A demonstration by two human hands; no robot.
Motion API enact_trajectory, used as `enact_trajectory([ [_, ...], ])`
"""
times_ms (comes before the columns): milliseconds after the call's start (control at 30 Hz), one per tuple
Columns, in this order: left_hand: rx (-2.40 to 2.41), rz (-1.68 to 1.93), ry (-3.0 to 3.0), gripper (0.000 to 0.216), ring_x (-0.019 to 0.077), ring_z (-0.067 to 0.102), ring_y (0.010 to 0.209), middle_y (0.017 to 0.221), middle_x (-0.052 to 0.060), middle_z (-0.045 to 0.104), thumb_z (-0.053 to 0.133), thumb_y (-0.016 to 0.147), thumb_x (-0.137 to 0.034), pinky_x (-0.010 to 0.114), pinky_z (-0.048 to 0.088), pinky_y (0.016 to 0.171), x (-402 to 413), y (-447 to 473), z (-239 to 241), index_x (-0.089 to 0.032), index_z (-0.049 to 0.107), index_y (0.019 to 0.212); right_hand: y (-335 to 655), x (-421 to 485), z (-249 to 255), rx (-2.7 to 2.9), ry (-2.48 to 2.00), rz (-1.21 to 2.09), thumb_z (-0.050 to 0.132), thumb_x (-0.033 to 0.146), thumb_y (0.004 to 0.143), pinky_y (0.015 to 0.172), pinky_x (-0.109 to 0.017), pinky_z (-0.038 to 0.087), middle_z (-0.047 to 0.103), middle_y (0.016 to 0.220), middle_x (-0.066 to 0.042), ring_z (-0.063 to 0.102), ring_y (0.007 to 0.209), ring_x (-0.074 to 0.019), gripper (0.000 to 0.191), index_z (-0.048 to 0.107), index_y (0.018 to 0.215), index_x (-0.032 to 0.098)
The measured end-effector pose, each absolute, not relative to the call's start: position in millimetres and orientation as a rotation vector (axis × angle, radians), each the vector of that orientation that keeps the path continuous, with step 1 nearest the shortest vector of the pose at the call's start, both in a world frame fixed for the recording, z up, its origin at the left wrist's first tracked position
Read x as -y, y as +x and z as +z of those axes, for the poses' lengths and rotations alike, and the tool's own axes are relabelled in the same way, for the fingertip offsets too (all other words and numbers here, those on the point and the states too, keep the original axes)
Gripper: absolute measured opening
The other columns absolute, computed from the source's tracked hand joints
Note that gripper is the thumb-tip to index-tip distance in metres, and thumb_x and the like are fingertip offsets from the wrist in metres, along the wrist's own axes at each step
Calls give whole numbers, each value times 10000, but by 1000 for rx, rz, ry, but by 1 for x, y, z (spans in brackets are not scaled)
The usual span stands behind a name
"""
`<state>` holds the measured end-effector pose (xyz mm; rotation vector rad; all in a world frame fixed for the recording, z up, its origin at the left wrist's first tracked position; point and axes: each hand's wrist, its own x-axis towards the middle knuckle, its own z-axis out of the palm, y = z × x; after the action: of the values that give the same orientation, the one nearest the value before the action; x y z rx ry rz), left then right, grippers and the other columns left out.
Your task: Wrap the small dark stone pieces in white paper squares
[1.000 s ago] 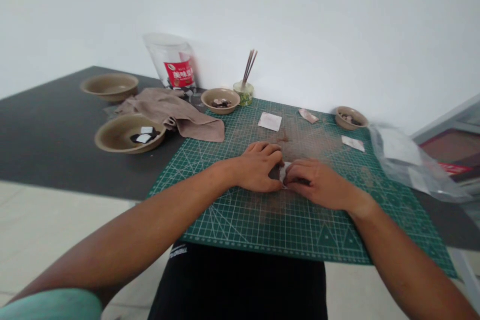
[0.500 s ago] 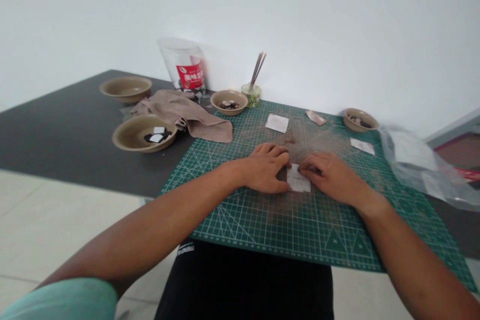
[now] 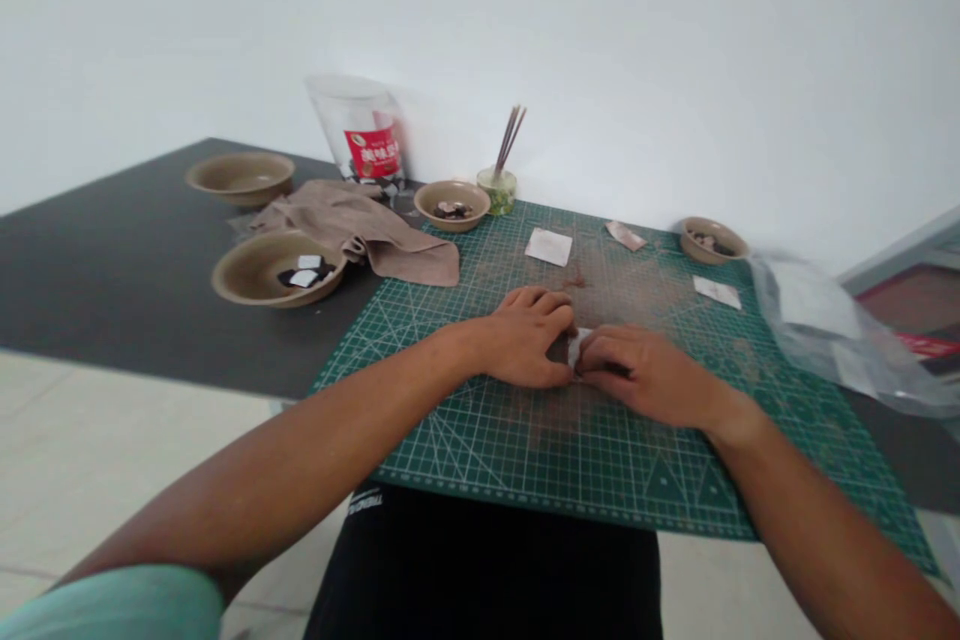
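Note:
A small whitish square sheet (image 3: 576,344) lies on the stained middle of the green cutting mat (image 3: 480,440). My left hand (image 3: 529,340) rests flat beside it, with fingers and thumb apart at the sheet's left edge. From the right, my right hand (image 3: 654,370) covers most of the sheet, its fingers pinched together low on the surface. Whatever sits between those fingertips is hidden. Beyond the hands lie another white square (image 3: 549,247), a curled pale scrap (image 3: 625,236) and a white rectangular piece (image 3: 718,292).
Left on the dark table are a bowl with black and white pieces (image 3: 244,270), another bowl (image 3: 240,178), a brown cloth (image 3: 405,250) and a clear labelled tub (image 3: 360,135). Behind stand small bowls (image 3: 454,220) (image 3: 712,255) and a cup of sticks (image 3: 497,190). A plastic bag (image 3: 817,320) lies right.
My right hand has moved left and slightly nearer to me, and now hides more of the sheet. My left hand has stayed at its edge. The view has shifted slightly.

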<state>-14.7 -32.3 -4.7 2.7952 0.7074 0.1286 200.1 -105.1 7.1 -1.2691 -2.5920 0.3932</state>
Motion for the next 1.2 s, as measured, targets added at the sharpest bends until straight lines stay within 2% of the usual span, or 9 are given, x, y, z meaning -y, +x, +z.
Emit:
enact_trajectory([
  [133, -713, 131, 2801, 555, 350, 279, 1411, 1489, 103, 385, 563, 839, -591, 511, 230, 1153, 32, -15, -5, -222, 510, 1251, 207, 101, 9, 2483, -1469, 196, 573, 239, 949, 847, -368, 418, 687, 957, -38, 621, 918, -210, 89, 655, 940, 208],
  [267, -725, 98, 2786, 545, 341, 277, 1416, 1494, 103, 379, 570, 835, -581, 503, 227, 1156, 33, -15, -2, -222, 514, 1241, 214, 105, 15, 2566, -1418, 351, 594, 218, 932, 799, -334, 418, 683, 894, -14, 616, 838, -179, 74, 659, 899, 209],
  [367, -714, 113, 2792, 543, 335, 292, 1406, 1484, 99, 391, 568, 837, -583, 497, 232, 1155, 33, -15, -3, -226, 511, 1242, 207, 109, 14, 2616, -1306, 426, 588, 225, 939, 817, -332, 401, 689, 914, -1, 618, 871, -174, 83, 657, 893, 221],
  [533, -717, 128, 2815, 538, 347, 279, 1410, 1502, 103, 370, 560, 844, -593, 508, 233, 1152, 31, -16, -6, -222, 509, 1230, 208, 101, 11, 2474, -1527, 191, 576, 240, 941, 837, -370, 384, 687, 937, -36, 619, 909, -212, 91, 662, 932, 209],
  [733, -708, 114, 2804, 540, 338, 271, 1423, 1503, 106, 376, 562, 843, -584, 498, 224, 1157, 32, -15, -4, -222, 505, 1241, 206, 106, 13, 2596, -1292, 511, 580, 233, 935, 817, -339, 418, 690, 928, -17, 625, 866, -178, 95, 665, 894, 226],
  [867, -724, 104, 2814, 535, 339, 266, 1426, 1523, 109, 354, 555, 851, -588, 499, 212, 1163, 32, -15, -4, -217, 505, 1234, 206, 101, 11, 2472, -1443, 267, 566, 229, 937, 835, -357, 416, 685, 943, -47, 616, 907, -203, 103, 664, 916, 206],
  [1000, -719, 110, 2807, 548, 341, 268, 1424, 1516, 110, 357, 561, 846, -589, 501, 216, 1160, 32, -15, -5, -221, 507, 1248, 212, 103, 16, 2547, -1398, 421, 592, 220, 922, 772, -327, 423, 683, 881, -25, 616, 815, -177, 84, 668, 888, 208],
  [1067, -706, 121, 2809, 542, 336, 288, 1412, 1496, 105, 382, 566, 843, -582, 495, 230, 1156, 32, -15, -5, -221, 506, 1244, 208, 106, 16, 2603, -1299, 500, 583, 224, 934, 790, -327, 425, 686, 893, -16, 620, 831, -173, 97, 667, 885, 215],
  [1200, -710, 124, 2817, 532, 342, 292, 1406, 1487, 111, 390, 555, 850, -584, 502, 240, 1148, 32, -15, -4, -213, 506, 1227, 204, 104, 12, 2491, -1402, 344, 559, 210, 942, 813, -338, 433, 680, 940, -37, 616, 896, -195, 110, 664, 908, 207],
])
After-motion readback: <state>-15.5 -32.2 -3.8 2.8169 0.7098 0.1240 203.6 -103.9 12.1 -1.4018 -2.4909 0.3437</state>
